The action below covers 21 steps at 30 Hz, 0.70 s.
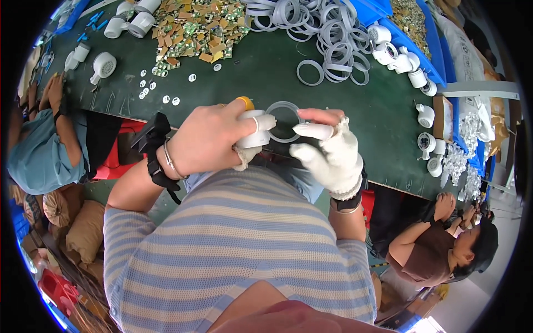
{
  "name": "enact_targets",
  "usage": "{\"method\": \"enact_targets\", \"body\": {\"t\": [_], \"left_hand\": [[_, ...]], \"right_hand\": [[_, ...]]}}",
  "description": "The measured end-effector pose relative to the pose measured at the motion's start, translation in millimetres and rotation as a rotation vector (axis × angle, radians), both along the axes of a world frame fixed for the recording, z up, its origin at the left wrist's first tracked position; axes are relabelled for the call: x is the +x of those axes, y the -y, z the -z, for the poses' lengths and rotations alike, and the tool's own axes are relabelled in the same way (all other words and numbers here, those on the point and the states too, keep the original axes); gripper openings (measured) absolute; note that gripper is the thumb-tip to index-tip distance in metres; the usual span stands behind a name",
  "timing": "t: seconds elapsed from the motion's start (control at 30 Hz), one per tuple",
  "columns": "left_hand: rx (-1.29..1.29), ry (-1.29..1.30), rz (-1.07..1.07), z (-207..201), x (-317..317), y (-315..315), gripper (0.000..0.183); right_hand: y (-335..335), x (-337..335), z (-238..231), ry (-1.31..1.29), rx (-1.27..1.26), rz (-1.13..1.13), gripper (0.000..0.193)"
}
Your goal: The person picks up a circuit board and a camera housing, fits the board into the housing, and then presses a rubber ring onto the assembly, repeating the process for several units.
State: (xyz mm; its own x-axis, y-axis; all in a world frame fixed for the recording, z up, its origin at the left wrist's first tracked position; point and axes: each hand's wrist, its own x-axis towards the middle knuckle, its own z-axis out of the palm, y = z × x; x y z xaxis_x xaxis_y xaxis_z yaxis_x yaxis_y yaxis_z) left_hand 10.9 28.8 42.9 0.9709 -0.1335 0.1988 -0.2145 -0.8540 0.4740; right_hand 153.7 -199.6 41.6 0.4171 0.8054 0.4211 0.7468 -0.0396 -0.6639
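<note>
Right now, the left hand (208, 136) has its grip closed around a white housing (254, 139), which sits just above the near edge of the green worktop (239, 86), in front of the striped top. A pale cover sheathes the finger lying across it, and something yellow shows at another fingertip. Just right of the housing is a translucent ring (284, 103), its opening facing up. The right hand (333, 152), mostly in a white glove, has a narrow grip at the ring's right edge, one bare finger stretched out above a covered one; whether they pinch the ring, I cannot tell.

Beyond the hands, more rings (288, 14) are heaped near the far edge, with one loose ring (310, 72) lying at the front of the heap. Left of them spreads a pile of small circuit boards (200, 30), and white discs (166, 100) lie scattered nearer. White shower-head-like parts stand at both ends, one at the left (104, 66), several along the right beside blue bins (371, 10). Co-workers sit on either side.
</note>
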Motion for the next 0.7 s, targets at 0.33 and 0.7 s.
{"method": "enact_targets", "body": {"t": [0.33,0.7], "left_hand": [[-1.668,-0.337,-0.170,18.5,-0.6,14.2,0.085],[-1.666,-0.341,-0.063,29.5,-5.2,30.9,0.115]], "right_hand": [[8.3,-24.1,-6.8,-0.976,0.282,-0.002,0.020],[-3.5,-26.9,-19.7,-0.470,-0.042,0.119,0.027]]}}
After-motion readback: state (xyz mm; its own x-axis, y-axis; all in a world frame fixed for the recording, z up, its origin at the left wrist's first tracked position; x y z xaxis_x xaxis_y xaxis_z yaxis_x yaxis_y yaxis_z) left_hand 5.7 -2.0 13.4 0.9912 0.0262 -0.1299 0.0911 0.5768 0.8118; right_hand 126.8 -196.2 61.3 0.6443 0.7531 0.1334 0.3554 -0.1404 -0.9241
